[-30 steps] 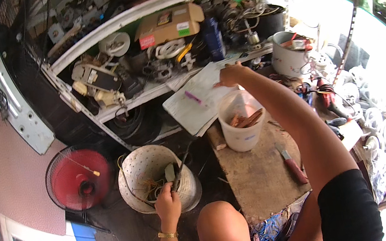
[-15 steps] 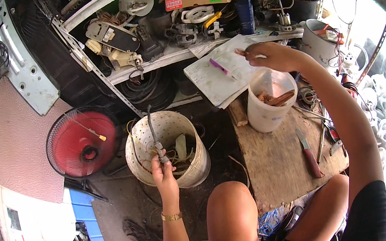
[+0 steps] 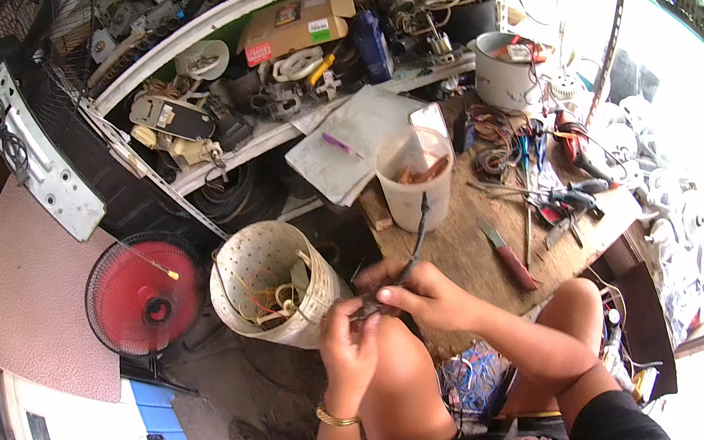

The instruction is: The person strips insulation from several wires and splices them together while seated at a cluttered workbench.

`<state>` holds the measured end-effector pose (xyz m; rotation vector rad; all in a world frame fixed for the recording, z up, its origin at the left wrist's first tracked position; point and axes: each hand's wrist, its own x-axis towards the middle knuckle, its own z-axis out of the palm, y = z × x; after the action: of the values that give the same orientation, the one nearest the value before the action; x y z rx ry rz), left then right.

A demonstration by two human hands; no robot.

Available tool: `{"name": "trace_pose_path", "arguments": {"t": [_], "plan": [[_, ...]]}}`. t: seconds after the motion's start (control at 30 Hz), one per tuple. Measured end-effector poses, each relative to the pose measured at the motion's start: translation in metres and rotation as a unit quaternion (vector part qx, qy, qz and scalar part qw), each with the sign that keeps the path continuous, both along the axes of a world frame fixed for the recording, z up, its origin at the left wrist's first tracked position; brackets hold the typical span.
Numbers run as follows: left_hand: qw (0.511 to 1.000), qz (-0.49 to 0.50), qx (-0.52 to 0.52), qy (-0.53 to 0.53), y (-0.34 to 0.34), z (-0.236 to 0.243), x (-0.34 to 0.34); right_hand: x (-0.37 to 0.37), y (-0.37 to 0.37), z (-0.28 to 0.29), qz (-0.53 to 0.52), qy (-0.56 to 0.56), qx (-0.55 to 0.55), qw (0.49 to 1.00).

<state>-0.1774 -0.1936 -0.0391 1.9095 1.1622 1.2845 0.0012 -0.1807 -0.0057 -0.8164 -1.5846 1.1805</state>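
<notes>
Board (image 3: 459, 257) beyond 2 hands (image 3: 425, 297), 1 cable (image 3: 420, 232)

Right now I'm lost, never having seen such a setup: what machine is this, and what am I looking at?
There's no robot here, just a person's bare left hand and right hand. The view comes from a camera worn on the head, looking down; its wide lens bends straight edges near the rim. Both hands hold a dark cord. On the wooden board stands a tub with copper-coloured pieces inside; a knife and some tools lie there too. A bucket stands to the left.
</notes>
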Motion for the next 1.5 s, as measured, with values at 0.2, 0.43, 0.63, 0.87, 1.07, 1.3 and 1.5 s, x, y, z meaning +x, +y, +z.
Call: {"name": "trace_pose_path", "arguments": {"t": [0.2, 0.43, 0.63, 0.87, 1.07, 1.3, 1.5], "plan": [[0.995, -0.097, 0.027, -0.022, -0.038, -0.008, 0.03, 0.036, -0.091, -0.054, -0.092, 0.265, -0.136, 0.95], [0.907, 0.238, 0.036, 0.345, 0.011, -0.059, -0.057, 0.033, -0.138, -0.071, -0.091, 0.465, -0.166, 0.865], [0.978, 0.112, -0.077, 0.157, 0.025, -0.05, -0.095, 0.08, -0.133, -0.058, -0.203, 0.553, -0.083, 0.804], [0.885, 0.372, -0.048, 0.276, 0.053, -0.076, -0.131, 0.113, -0.134, -0.045, -0.248, 0.563, -0.092, 0.783], [0.86, 0.327, -0.119, 0.373, 0.096, -0.05, -0.166, 0.218, -0.159, -0.032, -0.232, 0.579, 0.082, 0.778], [0.968, 0.106, 0.135, 0.186, 0.05, -0.012, -0.026, 0.199, -0.158, -0.04, -0.274, 0.55, -0.01, 0.789], [0.962, -0.255, -0.085, -0.042, -0.05, 0.002, 0.09, 0.138, -0.16, -0.018, -0.341, 0.464, -0.127, 0.808]]}}
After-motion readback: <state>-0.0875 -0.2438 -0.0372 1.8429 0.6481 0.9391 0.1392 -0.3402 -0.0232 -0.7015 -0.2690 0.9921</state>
